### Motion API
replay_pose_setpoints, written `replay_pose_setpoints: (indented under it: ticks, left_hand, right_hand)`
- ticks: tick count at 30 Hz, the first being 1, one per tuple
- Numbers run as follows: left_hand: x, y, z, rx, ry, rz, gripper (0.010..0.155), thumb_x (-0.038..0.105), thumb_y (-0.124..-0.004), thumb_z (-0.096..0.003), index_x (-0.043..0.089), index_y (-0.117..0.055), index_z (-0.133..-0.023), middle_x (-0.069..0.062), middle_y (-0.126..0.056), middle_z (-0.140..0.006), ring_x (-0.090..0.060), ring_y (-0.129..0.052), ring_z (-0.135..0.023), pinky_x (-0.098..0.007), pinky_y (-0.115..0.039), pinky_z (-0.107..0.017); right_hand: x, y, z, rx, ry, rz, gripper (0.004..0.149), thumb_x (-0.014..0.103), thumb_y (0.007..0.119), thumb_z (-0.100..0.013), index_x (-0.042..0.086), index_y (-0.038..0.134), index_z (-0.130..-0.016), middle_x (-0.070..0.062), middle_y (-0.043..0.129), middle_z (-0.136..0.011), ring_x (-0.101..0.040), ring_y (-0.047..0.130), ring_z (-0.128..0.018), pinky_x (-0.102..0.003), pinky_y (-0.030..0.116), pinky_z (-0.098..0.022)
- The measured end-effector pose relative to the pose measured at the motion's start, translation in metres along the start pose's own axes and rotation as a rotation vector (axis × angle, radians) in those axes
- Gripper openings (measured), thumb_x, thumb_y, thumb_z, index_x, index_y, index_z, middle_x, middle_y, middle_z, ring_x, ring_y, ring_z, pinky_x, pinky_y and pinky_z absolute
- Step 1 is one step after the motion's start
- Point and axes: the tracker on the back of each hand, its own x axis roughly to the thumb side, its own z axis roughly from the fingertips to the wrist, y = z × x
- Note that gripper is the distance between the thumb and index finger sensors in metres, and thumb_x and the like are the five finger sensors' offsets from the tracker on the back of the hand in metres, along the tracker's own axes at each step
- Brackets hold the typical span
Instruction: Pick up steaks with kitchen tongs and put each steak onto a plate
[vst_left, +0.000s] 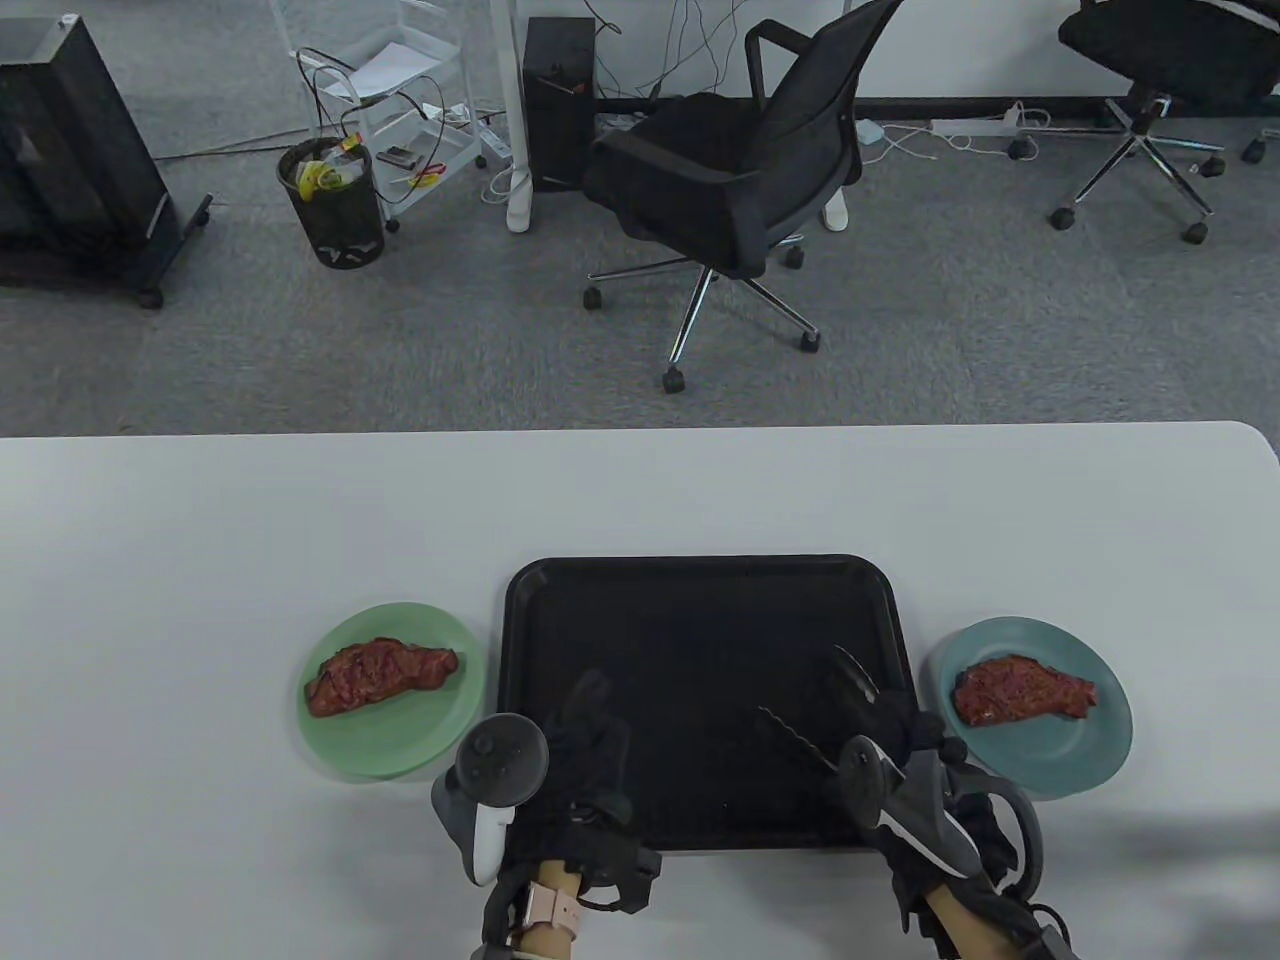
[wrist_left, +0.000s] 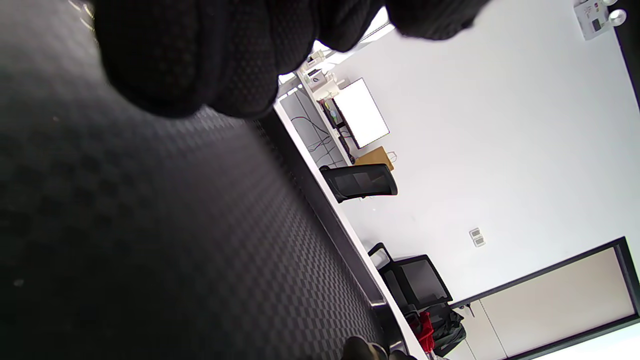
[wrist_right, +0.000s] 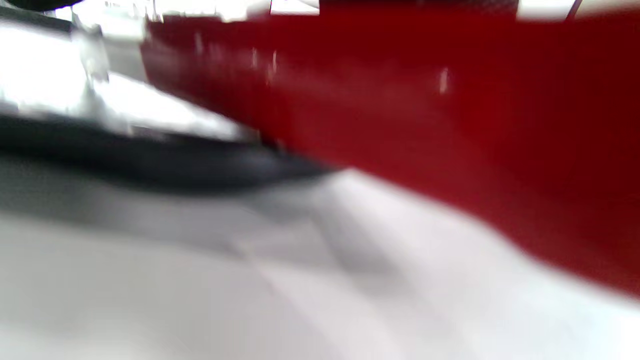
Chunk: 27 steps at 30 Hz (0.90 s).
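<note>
A black tray (vst_left: 700, 640) lies in the middle of the white table. To its left, a green plate (vst_left: 400, 750) carries one red steak (vst_left: 380, 675). To its right, a teal plate (vst_left: 1090, 750) carries a second steak (vst_left: 1022, 690). My right hand (vst_left: 905, 735) grips black kitchen tongs (vst_left: 800, 745) over the tray's right part, their arms spread with nothing between them. My left hand (vst_left: 590, 725) rests on the tray's near left part. In the left wrist view, gloved fingers (wrist_left: 200, 60) hang over the textured tray (wrist_left: 150, 250). The right wrist view is blurred, with a red blur over white.
The table (vst_left: 200, 550) ends at a far edge, with grey carpet beyond. A black office chair (vst_left: 730, 190), a waste bin (vst_left: 335, 205) and a wire cart stand on the floor well behind.
</note>
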Motion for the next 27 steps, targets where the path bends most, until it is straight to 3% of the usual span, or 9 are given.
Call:
replay_pose_setpoints:
  ticks: [6, 8, 12, 16, 27]
  left_hand:
    - [-0.002, -0.001, -0.001, 0.015, -0.011, 0.043, 0.065, 0.040, -0.070, -0.0448, 0.015, -0.056, -0.104, -0.021, -0.070, -0.090, -0.040, -0.089, -0.060, -0.035, -0.089, -0.033]
    - [-0.002, -0.003, -0.002, 0.017, -0.015, 0.049, 0.066, 0.040, -0.070, -0.0448, 0.015, -0.056, -0.104, -0.021, -0.070, -0.090, -0.040, -0.089, -0.060, -0.035, -0.089, -0.033]
    - [-0.004, -0.004, -0.001, 0.017, -0.024, 0.044, 0.066, 0.040, -0.070, -0.0449, 0.015, -0.055, -0.104, -0.021, -0.070, -0.090, -0.040, -0.089, -0.060, -0.035, -0.089, -0.033]
    - [-0.007, -0.005, -0.002, 0.019, -0.026, 0.042, 0.066, 0.040, -0.070, -0.0448, 0.015, -0.055, -0.104, -0.021, -0.070, -0.090, -0.040, -0.089, -0.060, -0.035, -0.089, -0.033]
    - [-0.007, -0.007, -0.002, 0.015, -0.041, 0.031, 0.066, 0.040, -0.070, -0.0448, 0.015, -0.055, -0.104, -0.021, -0.070, -0.090, -0.040, -0.089, -0.061, -0.035, -0.089, -0.034]
  right_hand:
    - [-0.011, -0.042, -0.001, -0.167, -0.175, -0.528, 0.083, 0.060, 0.067, -0.040, 0.022, 0.036, -0.107, -0.017, 0.067, -0.101, -0.039, 0.082, -0.072, -0.050, 0.075, -0.051]
    - [-0.012, -0.050, -0.005, -0.203, -0.160, -0.670, 0.079, 0.057, 0.068, -0.041, 0.023, 0.040, -0.106, -0.016, 0.074, -0.095, -0.037, 0.086, -0.064, -0.047, 0.077, -0.046]
    - [-0.007, -0.042, -0.010, -0.206, -0.110, -0.847, 0.074, 0.055, 0.069, -0.042, 0.023, 0.046, -0.104, -0.016, 0.082, -0.084, -0.034, 0.090, -0.052, -0.044, 0.080, -0.037]
    - [-0.001, -0.029, -0.008, -0.147, -0.125, -0.754, 0.072, 0.054, 0.069, -0.042, 0.021, 0.050, -0.103, -0.017, 0.085, -0.080, -0.034, 0.091, -0.049, -0.044, 0.080, -0.035]
    - [0.006, -0.023, -0.003, -0.141, -0.158, -0.637, 0.072, 0.054, 0.068, -0.042, 0.020, 0.050, -0.103, -0.016, 0.085, -0.079, -0.034, 0.091, -0.049, -0.044, 0.080, -0.035]
